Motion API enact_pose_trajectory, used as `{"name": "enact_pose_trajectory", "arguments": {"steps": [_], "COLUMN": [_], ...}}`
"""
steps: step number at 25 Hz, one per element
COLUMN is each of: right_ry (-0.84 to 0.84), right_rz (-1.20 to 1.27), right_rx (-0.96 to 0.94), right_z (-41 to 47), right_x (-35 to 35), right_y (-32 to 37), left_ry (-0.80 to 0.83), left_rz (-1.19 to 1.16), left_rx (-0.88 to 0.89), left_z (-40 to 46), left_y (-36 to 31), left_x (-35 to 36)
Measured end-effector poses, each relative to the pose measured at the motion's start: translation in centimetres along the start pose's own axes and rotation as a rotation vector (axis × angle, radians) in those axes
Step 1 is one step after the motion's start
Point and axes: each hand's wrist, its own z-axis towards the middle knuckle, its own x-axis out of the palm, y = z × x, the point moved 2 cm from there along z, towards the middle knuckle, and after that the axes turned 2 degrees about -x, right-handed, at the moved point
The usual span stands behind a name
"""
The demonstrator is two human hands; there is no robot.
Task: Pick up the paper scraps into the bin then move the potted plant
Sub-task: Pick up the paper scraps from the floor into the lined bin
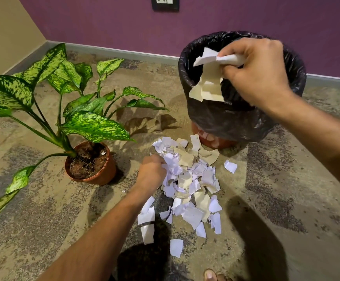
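Observation:
A pile of white and beige paper scraps (pixel 191 179) lies on the floor in front of the bin (pixel 236 122), which wears a black plastic liner. My right hand (pixel 256 72) hovers over the bin's mouth, shut on several paper scraps (pixel 207 80) that hang from the fingers. My left hand (pixel 152 172) rests on the left edge of the pile with its fingers closed around scraps. The potted plant (pixel 96 165), in a brown pot with speckled green leaves, stands on the floor to the left of the pile.
A purple wall with a grey skirting (pixel 124 52) runs behind the bin and plant. A switch plate (pixel 165 3) sits high on the wall. Loose scraps (pixel 176 247) trail toward me, near my toes (pixel 211 275) at the bottom edge. Long leaves (pixel 9 191) reach out left.

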Motion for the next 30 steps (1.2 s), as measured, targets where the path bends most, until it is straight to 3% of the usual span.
{"name": "enact_pose_trajectory", "arguments": {"steps": [4,8,11,14,18,22,24,27,30], "right_ry": [-0.01,0.181,0.236,0.291,0.3,0.251,0.23,0.397,0.4], "right_rz": [-0.02,-0.091,-0.059,-0.094,-0.107,-0.103,0.074,0.625,0.791], "right_rx": [0.103,0.208,0.189,0.121,0.052,0.0,0.019,0.157,0.197], "right_z": [0.6,0.4,0.0,-0.1,-0.1,-0.7,-0.9,-1.4,-1.3], "right_x": [-0.1,0.3,0.5,0.4,0.4,-0.1,-0.7,-1.0,-0.8], "right_y": [-2.2,-3.9,-4.0,-3.5,-2.8,-1.7,-1.0,0.4,0.3], "left_ry": [-0.051,-0.076,-0.09,-0.153,-0.596,-0.89,-0.959,-0.953,-0.928], "left_rz": [-0.02,-0.107,-0.047,0.048,0.041,-0.033,-0.084,-0.199,-0.274], "left_rx": [0.034,0.055,0.027,0.154,0.65,0.834,0.851,0.772,0.743], "left_z": [-0.1,-0.6,-0.5,-0.7,-2.6,-4.2,-3.7,-1.9,-0.4], "left_y": [-1.1,-2.9,-4.8,-6.5,-8.9,-11.9,-13.5,-15.9,-17.7], "left_x": [-0.9,-1.9,-2.7,-3.7,-6.6,-10.8,-12.7,-14.8,-15.6]}}
